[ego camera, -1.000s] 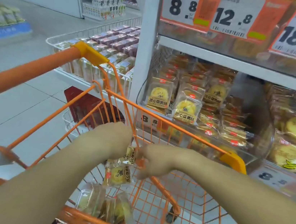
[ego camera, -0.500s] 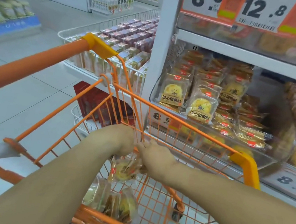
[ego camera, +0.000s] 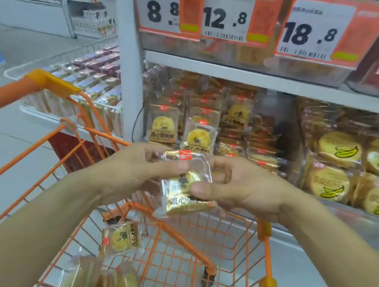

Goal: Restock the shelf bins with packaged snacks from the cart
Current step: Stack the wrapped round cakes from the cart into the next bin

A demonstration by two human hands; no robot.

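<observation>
Shop floor of pale tiles runs past white shelving, where a clear shelf bin holds egg-yolk pastry packets under an 8.8 price tag; banana cakes fill the neighbouring bin. Above the orange cart, the left hand and right hand pinch one pastry packet between thumbs and fingers. More packets lie in the cart.

Bright even store light, soft blur, wide-angle edge bending
</observation>
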